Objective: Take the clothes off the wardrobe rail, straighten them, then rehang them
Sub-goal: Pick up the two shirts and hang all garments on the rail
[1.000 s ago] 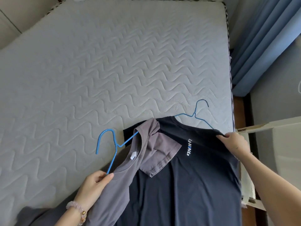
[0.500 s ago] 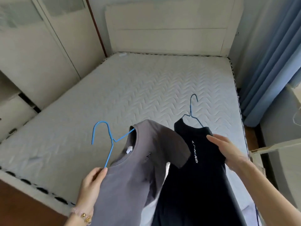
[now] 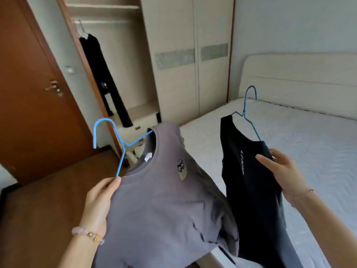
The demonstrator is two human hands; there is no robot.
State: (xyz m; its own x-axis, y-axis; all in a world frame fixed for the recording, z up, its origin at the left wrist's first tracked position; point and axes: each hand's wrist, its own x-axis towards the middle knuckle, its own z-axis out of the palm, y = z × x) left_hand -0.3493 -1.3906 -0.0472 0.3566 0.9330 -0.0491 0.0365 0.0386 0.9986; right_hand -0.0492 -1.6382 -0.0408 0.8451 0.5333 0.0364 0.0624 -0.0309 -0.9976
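A grey T-shirt (image 3: 164, 206) with a small cat print hangs on a light blue wire hanger (image 3: 117, 140). My left hand (image 3: 100, 198) grips its shoulder together with the hanger's arm, low at centre left. A dark navy T-shirt (image 3: 249, 182) hangs on a second blue hanger (image 3: 249, 105) to the right. My right hand (image 3: 280, 169) holds that shirt's shoulder, thumb on the front. Both shirts are lifted in the air. The open wardrobe (image 3: 108, 60) stands at upper left, with a black garment (image 3: 104, 74) hanging from its rail (image 3: 100, 21).
A brown door (image 3: 31, 89) stands at the left, beside the wardrobe opening. Closed cream wardrobe doors (image 3: 189, 55) fill the upper centre. The bed's quilted mattress (image 3: 313, 144) and headboard (image 3: 297, 78) lie to the right. Brown floor (image 3: 48, 200) shows at lower left.
Both shirts were lifted off the mattress on their hangers. The view swung left from the bed to the open wardrobe. Each hand keeps its hold on its shirt.
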